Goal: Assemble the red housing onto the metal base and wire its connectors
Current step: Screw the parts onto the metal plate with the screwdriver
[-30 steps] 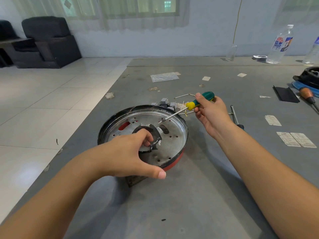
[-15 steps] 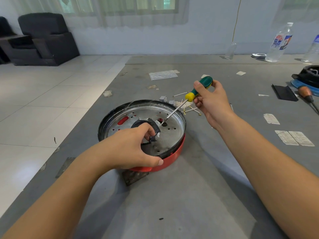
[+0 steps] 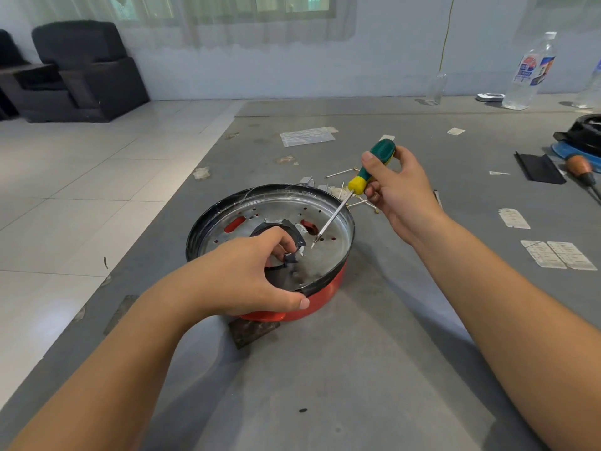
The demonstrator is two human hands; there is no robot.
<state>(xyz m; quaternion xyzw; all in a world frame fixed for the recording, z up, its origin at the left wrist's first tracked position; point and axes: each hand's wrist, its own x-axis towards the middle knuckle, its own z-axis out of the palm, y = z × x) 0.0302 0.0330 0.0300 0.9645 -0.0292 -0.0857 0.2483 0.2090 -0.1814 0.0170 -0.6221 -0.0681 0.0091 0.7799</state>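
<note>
While I watch from the head camera, these are my notes, biggest thing first.

Floor mat: a flat, dull grey sheet [image 3: 374,369] with scuffs and paper scraps, lying beside glossy white tiles [image 3: 81,177].
Metal base: a round, shiny steel plate [image 3: 328,255] punched with small holes and two oval slots, ringed by a black rim [image 3: 208,222]. It sits mid-frame on the mat.
Red housing: a smooth red shell [image 3: 322,296] directly under the plate, showing only at the near right edge and through the slots.
Black ring: a dark collar [image 3: 273,227] around the plate's central opening, with a ragged edge.
Left hand: my left hand [image 3: 244,278] is curled, fingers hooked into the central opening and the thumb laid along the near rim, gripping the base.
Right hand: my right hand [image 3: 400,190] is closed round the screwdriver handle, thumb on top.
Screwdriver: a green and yellow handle with a thin steel shaft [image 3: 370,172] slanting down to the plate near the right-hand slot; I cannot tell whether the tip sits on a screw.
Loose bits: thin metal pins and small grey parts [image 3: 341,187] behind the rim, partly hidden.
Hard to see: the wiring and connectors are hidden under my left hand.
</note>
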